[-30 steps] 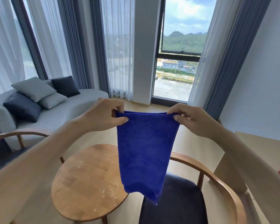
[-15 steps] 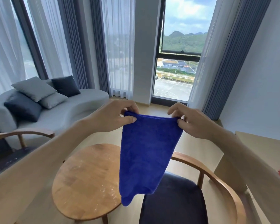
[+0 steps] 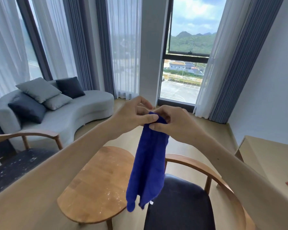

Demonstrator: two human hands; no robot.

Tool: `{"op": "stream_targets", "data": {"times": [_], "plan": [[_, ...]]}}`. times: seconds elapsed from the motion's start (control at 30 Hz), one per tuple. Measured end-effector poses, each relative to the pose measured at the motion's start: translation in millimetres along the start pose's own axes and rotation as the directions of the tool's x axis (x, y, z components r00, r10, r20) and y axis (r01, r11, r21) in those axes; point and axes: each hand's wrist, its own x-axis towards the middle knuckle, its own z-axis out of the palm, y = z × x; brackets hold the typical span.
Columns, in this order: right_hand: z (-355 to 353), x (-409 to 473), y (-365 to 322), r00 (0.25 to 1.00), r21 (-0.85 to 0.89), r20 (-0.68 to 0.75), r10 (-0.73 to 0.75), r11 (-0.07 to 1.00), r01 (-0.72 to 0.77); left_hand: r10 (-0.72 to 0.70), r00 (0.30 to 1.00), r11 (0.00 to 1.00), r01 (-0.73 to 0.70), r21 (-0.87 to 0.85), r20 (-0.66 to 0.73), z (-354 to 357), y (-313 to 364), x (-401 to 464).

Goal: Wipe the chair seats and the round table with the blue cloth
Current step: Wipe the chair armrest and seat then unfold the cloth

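Above the round table (image 3: 96, 185) and the dark-seated chair (image 3: 181, 201) beside it, the head view shows the left hand (image 3: 131, 116) and right hand (image 3: 175, 125) brought together, touching, both pinching the top edge of the blue cloth (image 3: 148, 165) between thumb and fingers. Folded lengthwise, the cloth hangs down in mid-air. White specks dot the tabletop and the second chair's seat (image 3: 18, 166) at left.
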Motion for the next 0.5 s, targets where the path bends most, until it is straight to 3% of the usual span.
{"op": "stream_targets", "data": {"times": [0.1,0.27,0.5], "plan": [[-1,2,1,0.999,-0.063,-0.024,-0.023,0.998,0.022,-0.039,0.999,0.997,0.04,-0.064,0.015,3,-19,-13],[-12,5,2,0.997,-0.043,-0.082,-0.003,0.999,-0.001,-0.132,0.979,0.949,0.079,0.307,0.157,20,-66,-27],[-35,3,2,0.985,-0.029,-0.17,0.008,1.0,-0.013,-0.22,0.95,0.954,0.163,0.251,0.22,40,-86,-21]]}}
